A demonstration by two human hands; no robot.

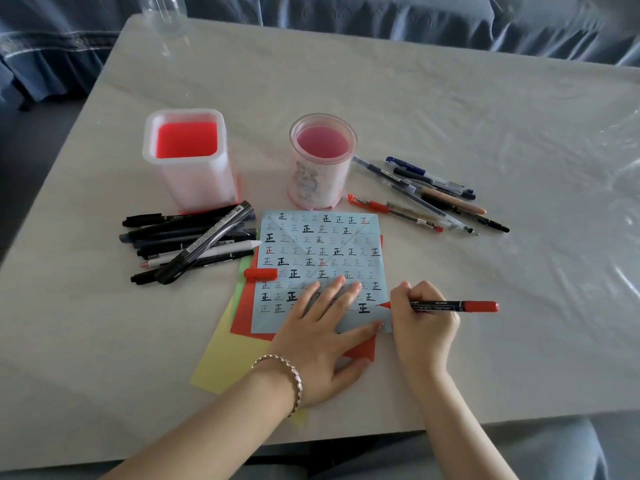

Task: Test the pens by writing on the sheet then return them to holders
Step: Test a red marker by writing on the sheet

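Note:
A light blue sheet (322, 244) covered with rows of written characters lies on the table, on top of red, green and yellow paper. My left hand (322, 327) lies flat on its lower part with fingers spread. My right hand (422, 317) grips a red permanent marker (450, 305), its red tip touching the sheet's lower right area. The marker's red cap (260, 274) lies at the sheet's left edge. A square holder (188, 157) and a round holder (322, 161) stand behind the sheet, with no pens in them.
A pile of black markers (194, 240) lies left of the sheet. Several thin pens (429, 195) lie scattered to the right of the round holder. A clear bottle (162, 12) stands at the table's far left corner. The table's near edge runs under my forearms.

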